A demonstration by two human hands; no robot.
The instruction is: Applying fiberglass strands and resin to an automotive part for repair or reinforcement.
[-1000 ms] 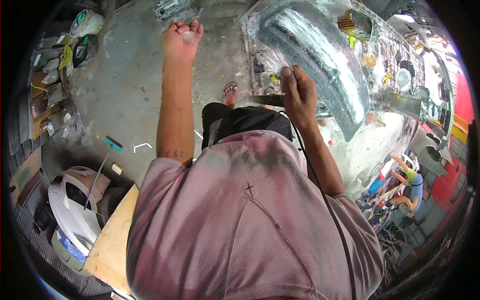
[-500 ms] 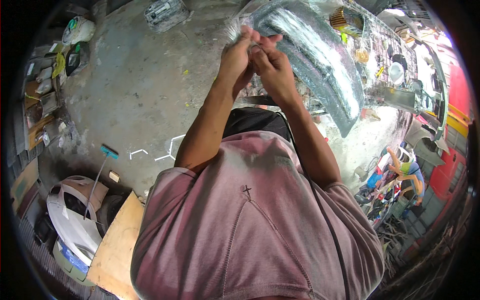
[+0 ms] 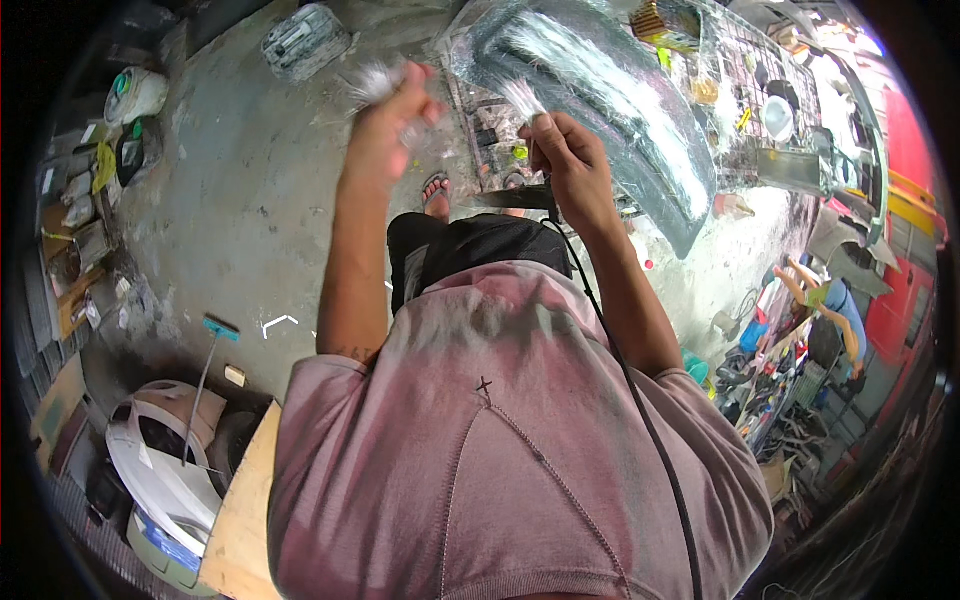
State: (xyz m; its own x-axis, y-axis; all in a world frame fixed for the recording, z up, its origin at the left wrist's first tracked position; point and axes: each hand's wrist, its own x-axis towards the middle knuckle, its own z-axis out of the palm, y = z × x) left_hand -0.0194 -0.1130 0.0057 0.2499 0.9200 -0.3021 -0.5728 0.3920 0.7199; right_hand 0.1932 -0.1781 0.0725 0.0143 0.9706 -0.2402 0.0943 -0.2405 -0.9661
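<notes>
My left hand [image 3: 393, 120], blurred by motion, is raised over the floor with its fingers curled at a tuft of white glass-like fibres [image 3: 371, 84]. Apart from it, my right hand [image 3: 570, 158] pinches a second white fibre tuft [image 3: 521, 98] between thumb and fingers, the strands fanning out upward. Just beyond the right hand lies a long, dark, curved panel [image 3: 655, 185], glossy and wrapped in something clear. A broad streak of white strands or glare [image 3: 600, 85] runs along it.
A wire-mesh rack [image 3: 745, 95] at right carries a white bowl [image 3: 777, 118] and a striped tin [image 3: 667, 24]. A dusty canister [image 3: 305, 42] stands at far left. Nearer left are a broom [image 3: 221, 328], a white car part [image 3: 150, 455] and a plywood sheet [image 3: 245, 500]. Another person [image 3: 840, 305] bends at right.
My hands were together over the panel's left end and have parted. The left moved left, the right slightly right and nearer, each with a fibre tuft. The other person has shifted.
</notes>
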